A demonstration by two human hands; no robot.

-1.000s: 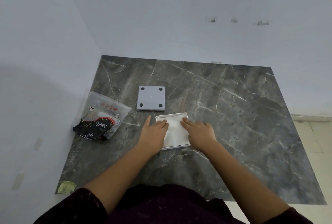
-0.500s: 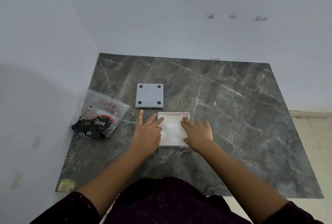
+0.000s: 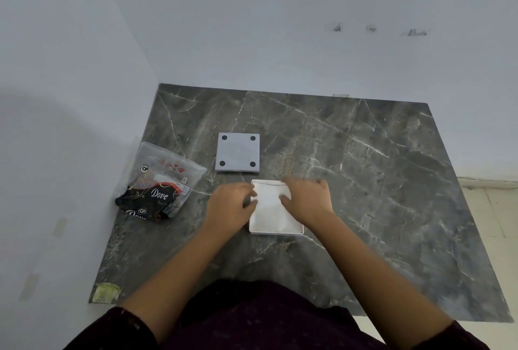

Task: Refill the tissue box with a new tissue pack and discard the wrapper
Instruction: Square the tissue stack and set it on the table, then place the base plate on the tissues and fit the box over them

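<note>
An open white square tissue box (image 3: pixel 276 230) lies on the dark marble surface, with white tissues (image 3: pixel 270 209) filling it. My left hand (image 3: pixel 228 206) is at its left edge, fingertips curled on the box's far left corner. My right hand (image 3: pixel 307 199) covers the far right part, fingers bent onto the tissues and blurred. Behind the box lies a grey square lid (image 3: pixel 237 152) with a black round foot at each corner. A crumpled clear and black "Dove" wrapper (image 3: pixel 158 184) sits at the left.
The marble slab (image 3: pixel 378 181) lies in a corner between white walls at the left and back. A small greenish sticker (image 3: pixel 105 292) marks its near left corner. Pale floor tiles (image 3: pixel 487 209) show at the right.
Both hands shifted from lying flat on the tissues to gripping at the box's far corners. My fingers have curled, and the right hand is moving.
</note>
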